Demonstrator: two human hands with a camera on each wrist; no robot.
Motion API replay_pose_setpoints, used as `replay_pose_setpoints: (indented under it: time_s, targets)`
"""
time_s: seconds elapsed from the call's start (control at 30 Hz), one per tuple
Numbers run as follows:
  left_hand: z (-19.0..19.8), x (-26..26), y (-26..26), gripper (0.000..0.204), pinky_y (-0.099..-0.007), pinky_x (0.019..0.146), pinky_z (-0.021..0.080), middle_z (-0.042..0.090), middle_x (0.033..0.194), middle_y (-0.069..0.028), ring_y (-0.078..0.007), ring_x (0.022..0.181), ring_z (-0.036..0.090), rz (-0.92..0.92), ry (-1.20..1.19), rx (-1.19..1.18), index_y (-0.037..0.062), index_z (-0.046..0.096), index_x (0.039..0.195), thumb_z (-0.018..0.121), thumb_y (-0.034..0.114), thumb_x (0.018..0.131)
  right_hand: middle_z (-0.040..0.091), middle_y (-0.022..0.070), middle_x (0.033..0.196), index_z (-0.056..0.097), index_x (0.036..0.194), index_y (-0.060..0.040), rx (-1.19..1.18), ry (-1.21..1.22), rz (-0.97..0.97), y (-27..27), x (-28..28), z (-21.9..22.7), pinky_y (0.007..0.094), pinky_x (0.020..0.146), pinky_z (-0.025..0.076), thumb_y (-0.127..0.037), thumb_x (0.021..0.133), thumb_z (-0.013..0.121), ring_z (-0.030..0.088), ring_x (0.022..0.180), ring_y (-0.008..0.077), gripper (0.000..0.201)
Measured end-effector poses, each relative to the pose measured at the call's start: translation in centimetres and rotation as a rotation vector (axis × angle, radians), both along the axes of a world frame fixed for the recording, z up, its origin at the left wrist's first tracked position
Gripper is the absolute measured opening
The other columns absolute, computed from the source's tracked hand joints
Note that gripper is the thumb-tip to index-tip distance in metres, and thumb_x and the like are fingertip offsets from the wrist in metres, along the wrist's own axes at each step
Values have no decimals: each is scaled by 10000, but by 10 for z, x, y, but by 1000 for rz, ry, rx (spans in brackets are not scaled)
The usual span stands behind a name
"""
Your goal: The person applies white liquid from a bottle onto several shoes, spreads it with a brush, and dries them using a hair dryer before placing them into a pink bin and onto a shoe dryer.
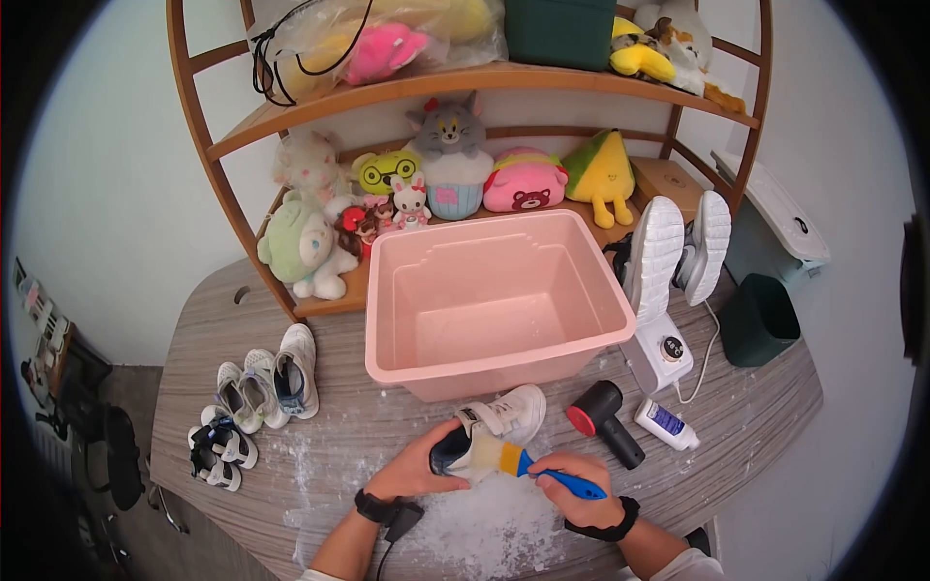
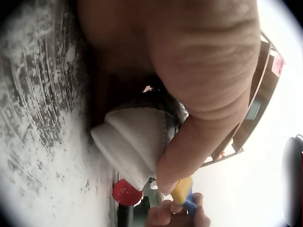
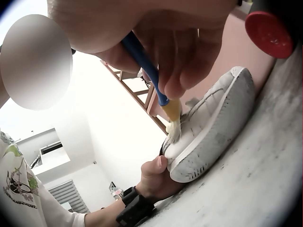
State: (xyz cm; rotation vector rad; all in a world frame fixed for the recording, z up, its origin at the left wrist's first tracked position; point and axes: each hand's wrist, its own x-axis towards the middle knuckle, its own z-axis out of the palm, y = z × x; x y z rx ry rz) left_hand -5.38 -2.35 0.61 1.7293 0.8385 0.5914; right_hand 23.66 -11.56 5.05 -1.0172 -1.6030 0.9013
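A small white shoe (image 1: 514, 414) with straps and a dark lining is at the front middle of the table, over a patch of white powder (image 1: 484, 528). My left hand (image 1: 415, 469) grips it by the heel, thumb at the collar. In the right wrist view the shoe's side and sole edge (image 3: 215, 130) show grey smudges. My right hand (image 1: 577, 481) holds a paintbrush (image 1: 570, 483) with a blue handle and yellow ferrule. Its pale bristles (image 3: 174, 132) touch the shoe's side near the heel.
A pink plastic tub (image 1: 499, 373) stands behind the shoe. To the right lie a black hair dryer (image 1: 610, 426) with a red end, a white bottle (image 1: 666, 425) and a shoe dryer (image 1: 661, 353) bearing white shoes. Several small shoes (image 1: 295, 373) stand at left. A shelf (image 1: 320, 108) holds plush toys.
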Motion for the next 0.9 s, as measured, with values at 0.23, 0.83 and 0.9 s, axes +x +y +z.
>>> replay_pose_setpoints:
  time_s: [0.23,0.83,0.9]
  targets:
    - [1,2,2,1068,-359,1167,372,527,1496,-203,-264,1397,494,-15,12,-23,-35,368,1544,974,232,705,746,133,970,722,1103,-5,55,0,120,-1,-4,12,320,717,548,7,877,710,713,797,234,226]
    - [-3,2,2,1081,-368,1190,348,485,1532,-218,-282,1431,461,-15,24,-12,-29,371,1543,980,239,691,716,139,801,742,1001,-1,398,-97,39,2,-3,4,346,564,519,25,828,712,682,626,267,177]
    - [-11,0,4,1057,-363,1184,356,496,1528,-208,-273,1423,471,-35,5,-12,-20,377,1544,968,199,696,706,132,779,748,965,-4,205,14,151,-2,-10,9,360,587,520,3,809,706,673,626,279,162]
